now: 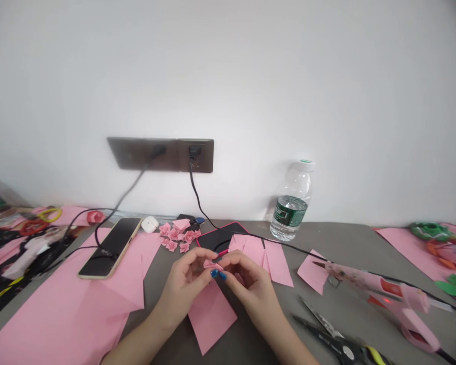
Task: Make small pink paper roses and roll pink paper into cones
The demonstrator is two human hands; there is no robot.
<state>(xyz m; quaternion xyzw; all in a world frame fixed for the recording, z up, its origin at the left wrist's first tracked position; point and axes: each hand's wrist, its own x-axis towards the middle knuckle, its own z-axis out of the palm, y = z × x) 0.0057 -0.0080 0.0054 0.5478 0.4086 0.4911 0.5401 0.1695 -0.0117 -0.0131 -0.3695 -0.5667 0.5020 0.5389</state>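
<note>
Between the fingertips of both hands is a small folded piece of pink paper. My left hand pinches its left side, and my right hand pinches the right, with the blue-nailed thumbs almost touching. Below the hands a pink paper square lies on the grey table. Behind them sits a cluster of small folded pink paper flowers. More pink paper pieces lie just past my right hand. The fingers partly hide the folded piece.
A pink glue gun and open scissors lie at right. A water bottle stands by the wall. A phone rests on large pink sheets at left. Cables run from the wall socket across the table.
</note>
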